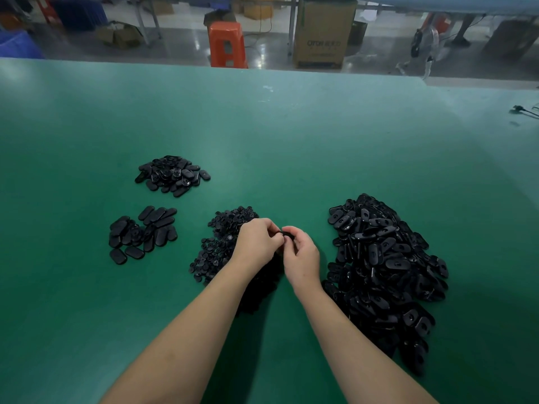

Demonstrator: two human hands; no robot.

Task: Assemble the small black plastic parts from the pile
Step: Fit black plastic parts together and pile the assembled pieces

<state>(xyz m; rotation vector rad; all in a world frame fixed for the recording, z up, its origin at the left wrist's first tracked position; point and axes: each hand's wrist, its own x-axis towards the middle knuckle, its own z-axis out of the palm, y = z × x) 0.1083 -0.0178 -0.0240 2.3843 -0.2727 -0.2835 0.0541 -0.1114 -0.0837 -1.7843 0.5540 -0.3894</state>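
My two bare hands meet in the middle of a green counter (pixel 291 141), seen from above. My left hand (pixel 258 242) and my right hand (pixel 302 252) are both curled, fingertips together, pinching one small black part (pixel 287 235) between them; most of it is hidden by my fingers, so I cannot tell its shape. The hands hover over the near edge of a pile of small round black pieces (pixel 224 237), which spreads left and under my left wrist.

Just right of my right hand lies the large pile (pixel 382 266) of black oval parts, heaped loosely and running toward me along my right forearm. To the left, well apart from my hands, sit two smaller heaps: a near heap (pixel 143 234) of oval parts, and a far heap (pixel 172 174) behind it.

Beyond the counter's far edge stand an orange stool (pixel 227 43) and a cardboard box (pixel 323 33) on a grey floor.
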